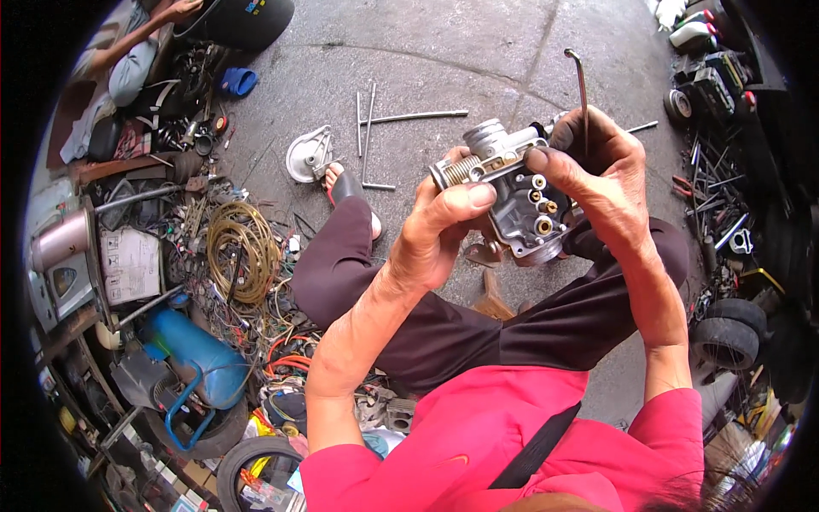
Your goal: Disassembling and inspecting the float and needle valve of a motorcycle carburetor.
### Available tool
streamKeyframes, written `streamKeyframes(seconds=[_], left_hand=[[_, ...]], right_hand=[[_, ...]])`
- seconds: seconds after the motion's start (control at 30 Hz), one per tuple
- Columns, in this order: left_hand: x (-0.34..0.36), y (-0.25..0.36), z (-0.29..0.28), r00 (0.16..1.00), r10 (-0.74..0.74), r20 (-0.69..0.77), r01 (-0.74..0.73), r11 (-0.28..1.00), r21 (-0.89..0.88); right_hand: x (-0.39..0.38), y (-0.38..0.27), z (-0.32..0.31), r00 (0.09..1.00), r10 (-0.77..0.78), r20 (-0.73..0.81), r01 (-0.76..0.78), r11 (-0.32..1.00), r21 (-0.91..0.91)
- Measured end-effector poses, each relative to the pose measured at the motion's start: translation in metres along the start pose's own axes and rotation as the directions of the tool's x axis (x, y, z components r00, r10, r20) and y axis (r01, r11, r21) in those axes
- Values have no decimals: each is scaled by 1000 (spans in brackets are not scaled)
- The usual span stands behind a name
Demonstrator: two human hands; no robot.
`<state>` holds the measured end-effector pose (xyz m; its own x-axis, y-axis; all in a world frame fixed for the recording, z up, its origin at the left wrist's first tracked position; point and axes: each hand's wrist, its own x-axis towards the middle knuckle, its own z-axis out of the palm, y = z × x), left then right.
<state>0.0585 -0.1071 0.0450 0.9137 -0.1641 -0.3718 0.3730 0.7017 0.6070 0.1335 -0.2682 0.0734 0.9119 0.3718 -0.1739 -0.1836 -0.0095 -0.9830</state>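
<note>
Held up over my lap is a metal carburetor (522,224), its open underside toward me, with brass jets and a spring on its side in sight. My left hand (439,224) is closed round its left end, the thumb pressing near the spring. My right hand (604,171) grips the upper right of the body, thumb on its edge. A thin dark metal rod with a bent tip (583,90) sticks up at the fingers of my right hand; whether they pinch it is hidden. A flat metal lever (484,253) hangs below the carburetor.
Metal rods (414,117) and a round silver hub plate (309,155) lie on the concrete floor ahead. Coiled tubing (241,254), a blue tank (196,358) and piled parts crowd the left. Small tyres (727,341) and tools line the right. Another person's arm (128,43) shows far left.
</note>
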Motion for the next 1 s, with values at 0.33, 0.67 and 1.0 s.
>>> streamKeyframes(seconds=[0.33,0.67,1.0], left_hand=[[-1,-2,0,997,66,-28,-65,997,49],[1,-2,-2,998,49,-34,-51,998,-48],[-2,-2,4,993,9,-119,-33,980,-198]], right_hand=[[-1,0,0,998,-30,47,32,999,-35],[2,-3,0,998,-46,37,49,996,-80],[4,2,-4,998,-69,13,69,960,-272]])
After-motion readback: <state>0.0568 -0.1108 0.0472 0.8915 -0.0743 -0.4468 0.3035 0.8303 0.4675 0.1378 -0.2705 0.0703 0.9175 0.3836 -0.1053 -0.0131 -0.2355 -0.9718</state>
